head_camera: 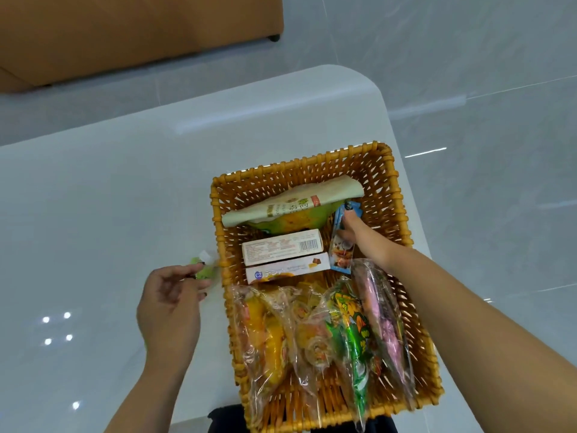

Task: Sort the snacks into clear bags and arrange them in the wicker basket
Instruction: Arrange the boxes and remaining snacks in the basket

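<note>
The basket (390, 189) is woven wicker, rough and ribbed. The clear bags (281, 332) are thin, crinkled glossy plastic. The white surface (109, 198) looks smooth and glossy; the boxes (281, 248) are matt cardboard.

Wicker basket (387, 170) w/ bagged snacks (315, 332); boxes (282, 248).

Orange-brown woven wicker basket (387, 170), white table (125, 198), blue sachet (342, 245), green packet (356, 335).

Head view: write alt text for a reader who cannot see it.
A person's right hand holds a blue sachet inside a wicker basket of boxes and bagged snacks on a white table. The left hand pinches a small green snack beside the basket.
</note>
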Demonstrator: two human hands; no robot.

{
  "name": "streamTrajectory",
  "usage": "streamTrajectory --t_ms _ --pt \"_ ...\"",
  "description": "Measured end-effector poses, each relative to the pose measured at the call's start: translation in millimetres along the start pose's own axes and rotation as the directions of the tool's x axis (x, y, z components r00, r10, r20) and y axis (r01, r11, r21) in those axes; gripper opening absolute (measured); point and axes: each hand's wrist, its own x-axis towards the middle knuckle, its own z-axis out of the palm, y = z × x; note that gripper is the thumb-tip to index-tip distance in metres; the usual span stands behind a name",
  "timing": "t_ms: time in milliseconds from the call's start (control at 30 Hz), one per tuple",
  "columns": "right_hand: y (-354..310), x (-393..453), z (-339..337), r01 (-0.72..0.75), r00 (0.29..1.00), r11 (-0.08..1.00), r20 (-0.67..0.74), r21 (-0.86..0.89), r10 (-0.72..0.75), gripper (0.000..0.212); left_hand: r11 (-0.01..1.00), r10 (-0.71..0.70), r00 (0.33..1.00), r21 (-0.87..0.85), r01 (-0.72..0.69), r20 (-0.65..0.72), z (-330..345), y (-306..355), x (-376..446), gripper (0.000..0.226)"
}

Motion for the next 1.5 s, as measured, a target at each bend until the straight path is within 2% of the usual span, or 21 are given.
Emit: streamTrajectory --t_ms 67,133,233,300,367,433,467,567,633,667,700,800,833,900,967,1100,1200,1267,1333,1433,1500 --pt "-9.9 -16.4 1.4 0.004 1.000 1.000 -0.024 -0.006 -0.004 0.040 0.993 0.034 0.999 0.117 -0.034 0.001 -8.6 -18.9 13.3 0.027" --pt "-24.4 -35.4 6.1 0.012 0.996 0.972 -0.086 -0.233 -0.033 0.041 0.948 0.018 0.997 0.315 -0.041 0.075 -9.7 -42.8 28.9 0.038" --pt "-39.5 -59.0 27.0 0.074 0.958 0.795 -0.180 -0.603 -0.225 0.042 0.776 -0.012 0.972 0.616 -0.139 0.235 -3.5 -83.4 56.2 0.072" --pt "-45.5 -72.1 57.3 0.121 0.903 0.680 -0.205 -0.723 -0.379 0.042 0.637 -0.085 0.948 0.749 -0.185 0.306 0.6 -103.8 69.9 0.088" --pt "-43.0 -77.9 95.0 0.226 0.803 0.571 -0.181 -0.789 -0.568 0.037 0.538 -0.157 0.932 0.820 -0.198 0.328 2.1 -115.4 79.3 0.093" --pt "-38.3 -74.9 131.7 0.347 0.723 0.490 -0.105 -0.799 -0.683 0.031 0.500 -0.198 0.923 0.844 -0.194 0.329 2.5 -119.9 87.7 0.083" --pt "-34.3 -70.3 148.2 0.405 0.706 0.477 -0.066 -0.780 -0.706 0.030 0.493 -0.199 0.926 0.849 -0.189 0.322 2.1 -120.0 92.1 0.074" --pt "-27.8 -53.1 177.3 0.468 0.768 0.598 -0.036 -0.651 -0.640 0.029 0.535 -0.205 0.939 0.835 -0.129 0.277 -0.5 -109.5 104.0 0.049" --pt "-30.7 -42.4 181.7 0.423 0.808 0.694 -0.104 -0.583 -0.580 0.026 0.654 -0.153 0.953 0.749 -0.101 0.262 -7.0 -96.0 105.9 0.040" --pt "-34.3 -38.8 182.3 0.419 0.798 0.709 -0.142 -0.567 -0.585 0.026 0.716 -0.095 0.964 0.689 -0.108 0.250 -11.8 -85.9 105.2 0.034" --pt "-39.9 -36.7 181.7 0.430 0.760 0.689 -0.178 -0.584 -0.625 0.026 0.767 -0.021 0.972 0.627 -0.134 0.233 -16.8 -74.3 103.5 0.027" --pt "-65.0 -37.5 176.0 0.519 0.567 0.566 -0.238 -0.640 -0.789 0.034 0.856 0.175 0.961 0.451 -0.255 0.213 -27.5 -35.0 91.9 0.018" --pt "-76.1 -38.5 171.9 0.566 0.556 0.569 -0.235 -0.596 -0.798 0.040 0.867 0.235 0.946 0.392 -0.308 0.223 -26.8 -22.0 88.6 0.018" --pt "-99.2 -35.1 162.5 0.636 0.613 0.627 -0.200 -0.449 -0.765 0.053 0.863 0.320 0.918 0.328 -0.385 0.236 -18.5 -1.7 86.7 0.025" --pt "-118.7 -29.6 152.9 0.668 0.662 0.683 -0.181 -0.297 -0.727 0.053 0.846 0.380 0.902 0.317 -0.428 0.204 -4.3 12.3 93.7 0.034" --pt "-139.2 -20.6 140.4 0.703 0.673 0.710 -0.287 -0.038 -0.682 0.050 0.798 0.489 0.868 0.360 -0.484 0.083 26.5 53.5 109.2 0.035" --pt "-151.8 -16.3 132.4 0.722 0.668 0.680 -0.386 0.128 -0.637 0.048 0.772 0.539 0.836 0.337 -0.538 0.101 49.4 76.9 109.7 0.035" --pt "-158.8 -13.2 123.6 0.723 0.665 0.671 -0.425 0.163 -0.614 0.041 0.796 0.517 0.842 0.276 -0.539 0.153 63.1 85.2 106.3 0.046" --pt "-165.3 -9.6 111.1 0.725 0.655 0.672 -0.455 0.153 -0.603 0.038 0.827 0.454 0.864 0.259 -0.499 0.215 73.1 88.7 102.8 0.072" --pt "-177.2 -6.0 88.1 0.761 0.581 0.641 -0.548 0.103 -0.602 0.039 0.887 0.348 0.902 0.220 -0.405 0.257 80.3 84.3 98.5 0.102" --pt "-185.2 -4.9 71.1 0.784 0.507 0.620 -0.610 0.033 -0.609 0.038 0.931 0.275 0.921 0.161 -0.326 0.278 82.3 70.3 96.6 0.102"
